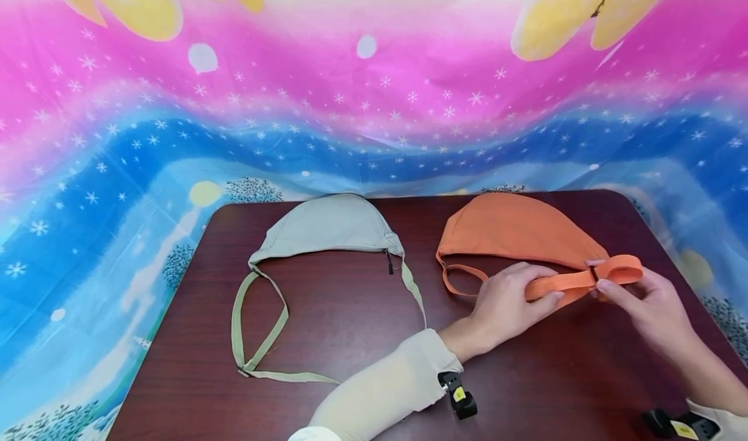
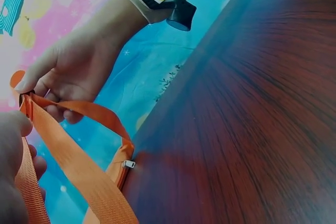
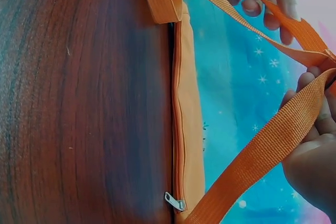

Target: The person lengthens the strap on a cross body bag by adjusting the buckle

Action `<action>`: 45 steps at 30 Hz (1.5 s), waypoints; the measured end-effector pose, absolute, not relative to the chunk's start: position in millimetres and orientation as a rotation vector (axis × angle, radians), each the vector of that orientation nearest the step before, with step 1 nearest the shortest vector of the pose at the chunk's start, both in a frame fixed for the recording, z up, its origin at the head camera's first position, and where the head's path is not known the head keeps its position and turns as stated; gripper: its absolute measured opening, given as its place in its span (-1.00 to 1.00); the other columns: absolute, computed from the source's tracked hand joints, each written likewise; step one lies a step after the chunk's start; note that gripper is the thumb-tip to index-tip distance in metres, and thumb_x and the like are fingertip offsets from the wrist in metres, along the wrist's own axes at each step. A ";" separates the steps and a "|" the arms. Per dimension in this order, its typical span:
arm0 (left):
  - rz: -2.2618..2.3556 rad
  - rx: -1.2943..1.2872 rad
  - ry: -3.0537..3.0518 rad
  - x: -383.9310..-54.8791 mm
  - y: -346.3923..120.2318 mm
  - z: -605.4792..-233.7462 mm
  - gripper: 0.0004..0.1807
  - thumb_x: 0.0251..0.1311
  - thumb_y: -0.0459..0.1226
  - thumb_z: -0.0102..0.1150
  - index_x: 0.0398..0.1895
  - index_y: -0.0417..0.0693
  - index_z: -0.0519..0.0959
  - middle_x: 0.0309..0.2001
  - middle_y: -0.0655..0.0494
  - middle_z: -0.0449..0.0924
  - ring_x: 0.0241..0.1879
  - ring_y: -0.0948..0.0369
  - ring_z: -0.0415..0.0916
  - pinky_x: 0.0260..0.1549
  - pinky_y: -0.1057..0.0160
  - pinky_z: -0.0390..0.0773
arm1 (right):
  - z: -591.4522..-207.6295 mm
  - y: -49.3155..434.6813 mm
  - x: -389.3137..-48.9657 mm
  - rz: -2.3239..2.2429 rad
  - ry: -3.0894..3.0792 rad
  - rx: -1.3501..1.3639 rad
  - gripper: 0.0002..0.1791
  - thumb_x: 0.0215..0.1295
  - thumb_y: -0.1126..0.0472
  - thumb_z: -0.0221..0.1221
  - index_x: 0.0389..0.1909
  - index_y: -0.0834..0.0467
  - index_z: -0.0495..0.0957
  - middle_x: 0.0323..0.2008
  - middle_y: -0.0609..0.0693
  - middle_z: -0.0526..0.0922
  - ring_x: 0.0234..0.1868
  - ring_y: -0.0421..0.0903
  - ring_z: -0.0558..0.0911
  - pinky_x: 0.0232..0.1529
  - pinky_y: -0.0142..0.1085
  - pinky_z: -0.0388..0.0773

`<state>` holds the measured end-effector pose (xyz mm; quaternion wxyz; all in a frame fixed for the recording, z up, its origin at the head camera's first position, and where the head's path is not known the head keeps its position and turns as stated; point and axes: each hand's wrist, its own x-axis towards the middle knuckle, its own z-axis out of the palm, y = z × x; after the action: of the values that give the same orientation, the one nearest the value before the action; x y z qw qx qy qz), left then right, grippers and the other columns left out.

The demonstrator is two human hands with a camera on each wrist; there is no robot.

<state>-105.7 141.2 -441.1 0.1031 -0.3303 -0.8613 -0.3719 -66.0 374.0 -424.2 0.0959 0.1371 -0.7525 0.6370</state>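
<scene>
An orange sling bag (image 1: 520, 230) lies on the right half of the table, its curved side toward the back. Both hands are in front of its right end, on its strap (image 1: 561, 286). My left hand (image 1: 505, 304) pinches the strap between thumb and fingers. With thumb and fingers, my right hand (image 1: 663, 308) grips the strap at a dark slider (image 1: 593, 273), and a loop of webbing sticks out beyond it. In the right wrist view, the bag's zipper (image 3: 181, 108) runs along its edge, with a metal pull (image 3: 174, 201) at one end.
A pale grey-green sling bag (image 1: 333, 226) lies on the left of the dark wooden table (image 1: 175, 337). Its green strap (image 1: 238, 317) is spread toward the front, partly behind the left sleeve (image 1: 391, 376). A printed cloth (image 1: 362, 103) hangs behind the table.
</scene>
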 end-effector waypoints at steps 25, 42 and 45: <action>-1.044 -0.960 -2.557 -108.2 144.8 -441.0 -0.56 0.23 0.06 0.40 0.15 0.27 0.61 0.00 0.45 0.63 -0.19 0.59 0.45 -0.30 0.66 0.29 | -422.2 368.9 -65.2 1.674 -2.384 0.283 -0.60 0.37 0.61 0.09 0.15 0.28 0.61 -0.09 -0.27 0.74 -0.32 -0.30 0.68 -0.23 -0.57 0.57; -1.067 -0.999 -2.513 -111.1 142.0 -438.0 -0.66 0.36 0.05 0.26 0.13 0.24 0.65 -0.07 0.40 0.64 -0.24 0.57 0.43 -0.33 0.66 0.31 | -422.4 369.2 -65.1 1.663 -2.423 0.273 -0.54 0.38 0.60 0.10 0.25 0.27 0.56 -0.15 -0.26 0.76 -0.33 -0.31 0.70 -0.21 -0.58 0.57; -1.065 -1.011 -2.522 -111.0 142.6 -436.4 -0.65 0.36 0.05 0.26 0.14 0.25 0.65 -0.07 0.42 0.64 -0.23 0.58 0.43 -0.30 0.66 0.30 | -423.3 365.7 -65.0 1.563 -2.489 0.275 -0.54 0.37 0.58 0.13 0.25 0.28 0.56 -0.15 -0.30 0.74 -0.30 -0.34 0.68 -0.20 -0.58 0.56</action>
<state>-111.0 142.6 -436.4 0.1113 -0.3444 -0.8588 -0.3625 -65.0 365.7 -423.3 0.0948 0.0928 -0.8394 0.5271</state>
